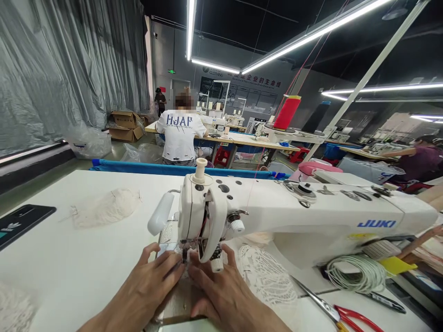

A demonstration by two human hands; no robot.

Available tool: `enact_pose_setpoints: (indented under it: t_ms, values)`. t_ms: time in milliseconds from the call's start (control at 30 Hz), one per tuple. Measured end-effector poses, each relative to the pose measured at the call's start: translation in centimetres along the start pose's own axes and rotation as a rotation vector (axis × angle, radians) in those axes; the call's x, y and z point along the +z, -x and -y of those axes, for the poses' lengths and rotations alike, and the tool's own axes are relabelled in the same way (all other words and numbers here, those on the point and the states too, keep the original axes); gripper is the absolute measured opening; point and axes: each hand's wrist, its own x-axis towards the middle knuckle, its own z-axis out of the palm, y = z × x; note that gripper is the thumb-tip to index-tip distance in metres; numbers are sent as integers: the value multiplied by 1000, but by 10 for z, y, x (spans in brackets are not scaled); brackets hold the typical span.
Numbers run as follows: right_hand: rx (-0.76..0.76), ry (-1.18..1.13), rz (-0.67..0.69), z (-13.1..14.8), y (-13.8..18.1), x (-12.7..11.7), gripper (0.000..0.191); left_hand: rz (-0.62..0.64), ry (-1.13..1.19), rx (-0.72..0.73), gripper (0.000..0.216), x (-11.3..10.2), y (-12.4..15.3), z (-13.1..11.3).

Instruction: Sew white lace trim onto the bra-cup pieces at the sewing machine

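Note:
A white JUKI sewing machine (297,216) stands on the white table (69,258). My left hand (147,288) lies flat just left of the needle, fingers stretched toward the presser foot (187,253). My right hand (224,295) lies flat beside it on the right, fingertips pressed at the needle area. Both hands rest on a piece of white lace fabric (266,276) that spreads under the machine arm. The fabric directly under the needle is hidden by my fingers.
Red-handled scissors (341,316) and a coil of white cord (360,274) lie at the right. A white lace piece (104,207) and a dark phone (20,221) lie at the left. A red thread cone (287,112) stands behind. A person in a white shirt (180,133) sits ahead.

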Motion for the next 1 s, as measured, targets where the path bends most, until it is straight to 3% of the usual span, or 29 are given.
enact_pose_setpoints:
  t_ms: [267,567,700,800,1000]
  values:
    - [-45,-130,-69,6,5,1,55,23,-75,42,23,4,6,-3]
    - [-104,-33,-88,2,8,15,59,51,-31,32,18,1,7,0]
    - [-127,-4,-142,1,8,22,60,16,8,19,21,-2,7,2]
    - [-110,-11,-183,2,5,20,64,67,-2,-24,32,-3,9,5]
    - [-65,117,-20,3,2,3,55,3,-59,-142,39,0,18,6]
